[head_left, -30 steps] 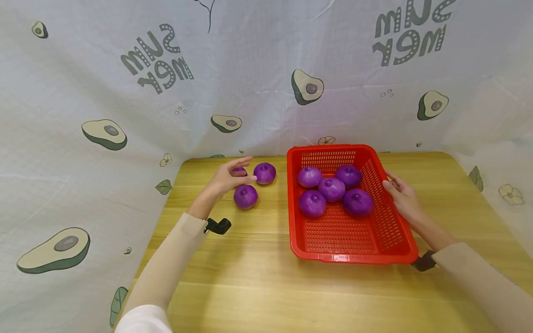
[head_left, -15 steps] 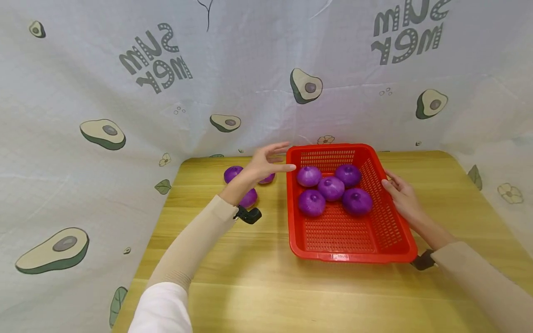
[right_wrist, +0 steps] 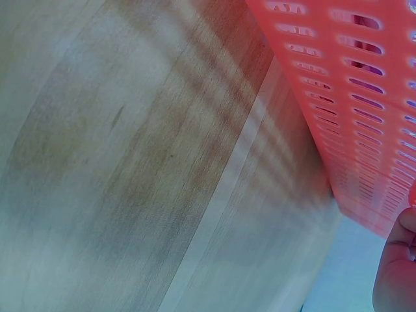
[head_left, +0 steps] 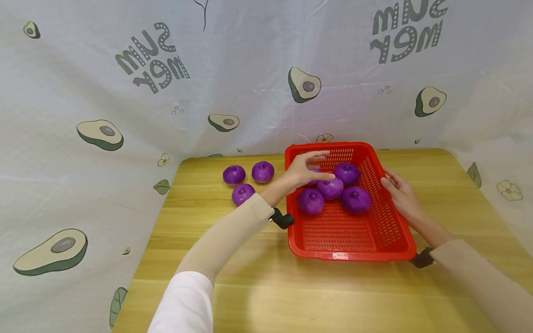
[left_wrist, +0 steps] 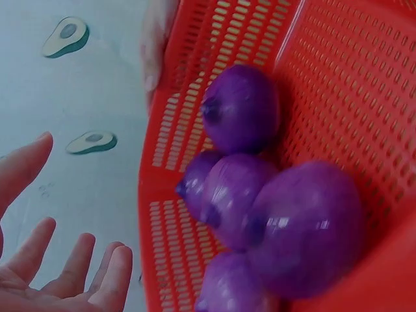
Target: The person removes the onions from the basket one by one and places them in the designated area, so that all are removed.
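Note:
A red perforated plastic basket (head_left: pixel 354 255) holds several purple onions (head_left: pixel 356 200) bunched toward its far end. Over its left side hovers my left hand (head_left: pixel 303 171), thumb and fingers spread apart with nothing between them. In the head view this hand partly covers one onion, and the thumb tip overlaps the middle one. My right hand (head_left: pixel 401 196) grips the basket's right rim, thumb on top and the other fingers outside. The right wrist view has the basket's slotted side wall (right_wrist: pixel 364 97) with part of the right hand (right_wrist: pixel 396 273) at the edge.
Three more purple onions lie on the wooden table (head_left: pixel 195 222) left of the basket: one at the left (head_left: pixel 234 175), one at the back (head_left: pixel 263 172), one nearer (head_left: pixel 243 194) beside the left sleeve. Behind the table hangs a white curtain (head_left: pixel 250 69) with avocado prints.
My left hand has swung right, from above the loose onions across the basket's left rim to over the basket. The right hand keeps its hold, and the basket stays in place.

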Demonstrator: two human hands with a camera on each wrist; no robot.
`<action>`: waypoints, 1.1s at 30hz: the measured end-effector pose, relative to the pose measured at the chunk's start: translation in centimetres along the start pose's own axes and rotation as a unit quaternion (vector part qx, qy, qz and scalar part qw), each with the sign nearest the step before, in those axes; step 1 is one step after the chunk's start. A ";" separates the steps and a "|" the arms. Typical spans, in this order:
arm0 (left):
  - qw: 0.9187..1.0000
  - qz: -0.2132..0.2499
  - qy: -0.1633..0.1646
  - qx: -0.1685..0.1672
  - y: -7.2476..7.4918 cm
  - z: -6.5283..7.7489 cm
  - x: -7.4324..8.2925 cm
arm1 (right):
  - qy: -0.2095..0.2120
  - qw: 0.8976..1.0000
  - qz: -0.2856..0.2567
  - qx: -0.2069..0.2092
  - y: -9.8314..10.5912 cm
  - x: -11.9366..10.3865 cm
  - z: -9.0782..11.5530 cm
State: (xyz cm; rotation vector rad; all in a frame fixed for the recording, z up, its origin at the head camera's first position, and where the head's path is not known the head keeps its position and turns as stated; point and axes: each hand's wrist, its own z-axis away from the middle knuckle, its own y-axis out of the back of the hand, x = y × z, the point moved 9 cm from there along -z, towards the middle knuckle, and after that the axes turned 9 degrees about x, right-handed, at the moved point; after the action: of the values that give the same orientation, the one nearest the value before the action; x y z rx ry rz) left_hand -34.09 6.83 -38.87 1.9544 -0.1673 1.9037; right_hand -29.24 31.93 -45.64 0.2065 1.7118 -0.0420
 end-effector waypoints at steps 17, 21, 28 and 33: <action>0.998 -0.011 0.065 0.010 -7.0 -1.0 -3.6 | -0.009 1.000 -0.010 -0.010 -0.2 -0.1 -0.1; 0.996 -0.043 0.078 0.028 -7.8 -1.2 -4.3 | -0.006 1.000 0.012 -0.016 -0.3 -0.2 0.0; 0.994 -0.073 0.069 0.039 -9.0 -1.6 -5.1 | -0.003 0.999 0.042 -0.022 -0.1 -0.1 0.2; 0.993 -0.099 0.055 0.032 -10.1 -1.7 -5.3 | -0.006 0.999 0.034 -0.021 -0.1 0.0 0.1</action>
State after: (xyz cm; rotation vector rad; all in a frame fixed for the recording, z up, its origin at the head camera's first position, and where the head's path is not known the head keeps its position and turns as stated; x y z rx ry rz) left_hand -32.39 15.60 -46.11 1.8250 0.1150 1.8995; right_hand -29.14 31.84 -45.69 0.2333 1.6917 0.0436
